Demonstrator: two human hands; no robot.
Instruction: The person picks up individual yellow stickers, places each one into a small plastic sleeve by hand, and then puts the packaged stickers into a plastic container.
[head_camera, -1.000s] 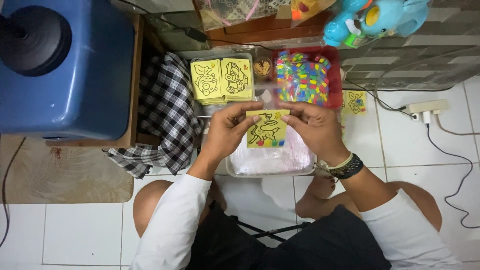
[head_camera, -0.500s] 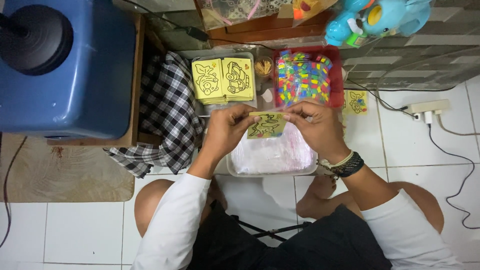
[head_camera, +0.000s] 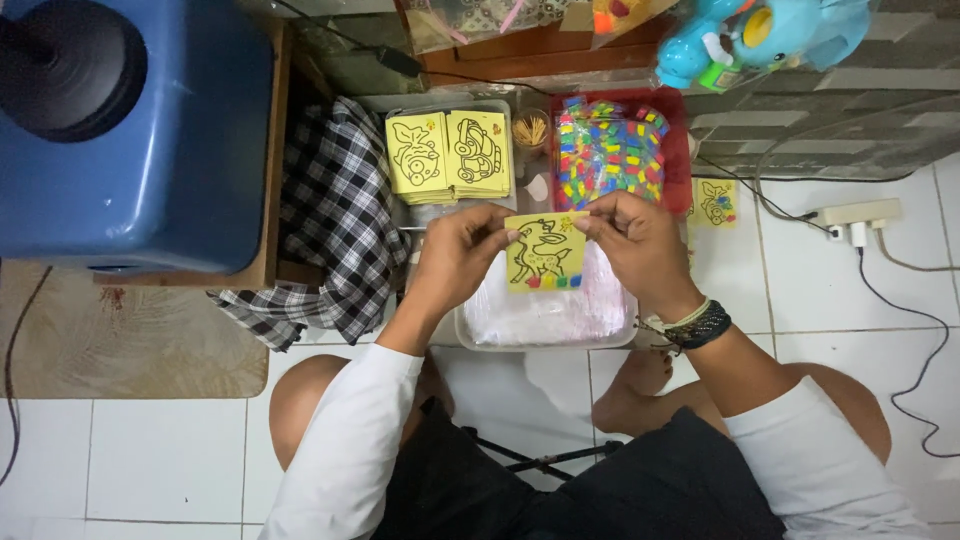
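Observation:
My left hand (head_camera: 455, 262) and my right hand (head_camera: 633, 243) hold one small yellow card (head_camera: 544, 252) between them by its top corners. The card bears a black line drawing of an animal and a row of coloured squares along its bottom edge. It hangs above a stack of clear plastic sleeves (head_camera: 545, 312) in a white tray (head_camera: 470, 337). Two stacks of similar yellow drawing cards (head_camera: 448, 153) lie just beyond my hands. A red tray (head_camera: 680, 160) filled with small coloured packets (head_camera: 610, 150) sits to their right.
A blue water container (head_camera: 130, 130) stands on a wooden stand at the left, with a checked cloth (head_camera: 335, 215) beside it. A lone yellow card (head_camera: 716, 201), a power strip (head_camera: 858, 214) with cables and a blue toy (head_camera: 760, 35) are at the right. My bare knees rest on white floor tiles.
The yellow card was tilted nearly flat half a second ago and now faces me upright; both hands stay on it in about the same place.

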